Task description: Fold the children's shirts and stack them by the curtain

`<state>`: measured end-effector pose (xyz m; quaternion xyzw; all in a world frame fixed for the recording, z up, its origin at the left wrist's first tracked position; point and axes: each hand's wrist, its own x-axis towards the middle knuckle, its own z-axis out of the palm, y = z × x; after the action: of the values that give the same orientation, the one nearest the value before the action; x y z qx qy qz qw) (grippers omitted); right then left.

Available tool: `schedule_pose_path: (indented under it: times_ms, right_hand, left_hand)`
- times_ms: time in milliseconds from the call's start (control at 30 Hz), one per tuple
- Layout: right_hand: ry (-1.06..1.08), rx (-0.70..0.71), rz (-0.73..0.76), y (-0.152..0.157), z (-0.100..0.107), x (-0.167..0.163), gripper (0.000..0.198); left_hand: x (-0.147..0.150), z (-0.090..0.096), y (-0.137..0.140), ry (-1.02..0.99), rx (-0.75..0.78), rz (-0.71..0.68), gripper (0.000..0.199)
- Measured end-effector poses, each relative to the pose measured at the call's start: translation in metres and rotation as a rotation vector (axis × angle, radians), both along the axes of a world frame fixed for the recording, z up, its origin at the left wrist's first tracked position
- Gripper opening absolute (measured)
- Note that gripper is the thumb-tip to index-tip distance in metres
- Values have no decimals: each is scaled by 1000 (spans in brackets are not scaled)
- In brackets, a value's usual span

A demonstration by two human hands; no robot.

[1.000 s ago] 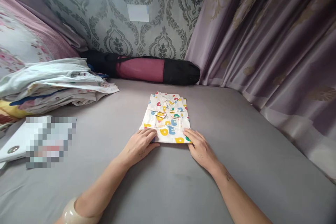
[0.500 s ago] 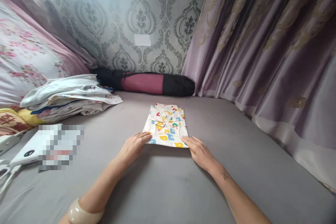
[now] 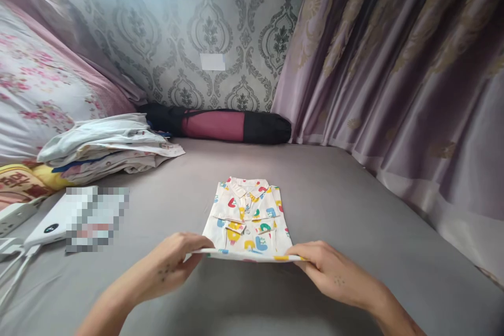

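The shirt (image 3: 249, 216) is a bit below the middle of the frame, white with red, blue, yellow and green shapes; it is folded, with its collar at the top and its bottom edge held up off the gray sheet (image 3: 252, 160); at the left of the frame is a messy pile of clothes (image 3: 110, 142), well apart from the shirt, with a flowery pillow (image 3: 43, 84) behind it and a yellow cloth (image 3: 23, 184) at its lower side; below the pile are a white box with a black dot (image 3: 59, 218), a white cord (image 3: 19, 278), and a thing too blurry to name (image 3: 100, 220); a long black and dark pink bag (image 3: 214, 125) lies across the back, by the patterned wall (image 3: 165, 31); a shiny purple curtain (image 3: 374, 63) hangs at the upper right; the left hand (image 3: 171, 265) pinches the shirt's bottom left corner, fingers on top; the right hand (image 3: 336, 273) pinches the bottom right corner, thumb below; both hands are closed just enough to grip the cloth.
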<state>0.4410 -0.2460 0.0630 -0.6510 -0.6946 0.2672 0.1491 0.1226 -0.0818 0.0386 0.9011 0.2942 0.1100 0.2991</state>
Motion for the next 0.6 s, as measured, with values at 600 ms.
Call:
schedule_pose_path:
  times_ms: [600]
  right_hand:
    - [-176, 127, -597, 128, -56, 32, 24]
  left_hand:
    - [102, -47, 71, -187, 4, 669, 20]
